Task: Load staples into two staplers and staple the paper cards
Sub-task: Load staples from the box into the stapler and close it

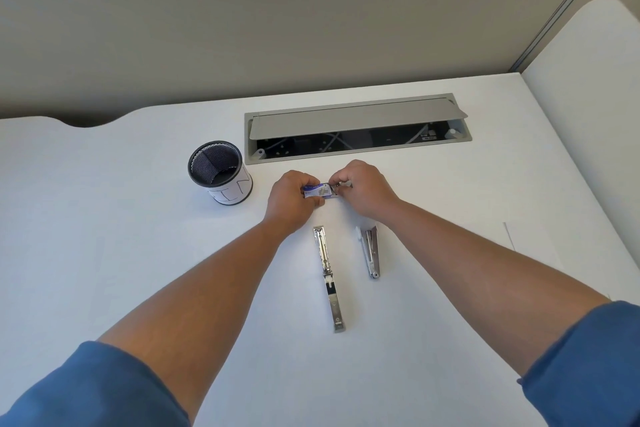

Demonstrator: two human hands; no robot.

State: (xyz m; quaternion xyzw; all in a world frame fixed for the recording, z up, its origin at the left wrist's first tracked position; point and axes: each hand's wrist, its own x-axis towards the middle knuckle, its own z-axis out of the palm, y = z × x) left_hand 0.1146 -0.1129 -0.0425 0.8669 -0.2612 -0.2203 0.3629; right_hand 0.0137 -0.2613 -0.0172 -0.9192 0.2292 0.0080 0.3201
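A small blue staple box point(318, 191) is held between both hands just above the white desk. My left hand point(292, 196) grips its left end. My right hand point(365, 187) pinches the right end, where a silvery part shows; whether that is a tray or staples I cannot tell. Nearer to me, a chrome stapler point(328, 276) lies unfolded flat, its staple channel facing up. To its right a second, smaller stapler point(370, 251) lies folded, tipped on its side. White paper cards point(530, 246) lie faintly visible at the right, hard to tell from the desk.
A black mesh pen cup point(220, 172) with a white label stands left of my hands. Behind them a grey cable hatch point(356, 125) sits with its lid raised. A beige partition wall runs along the desk's far edge.
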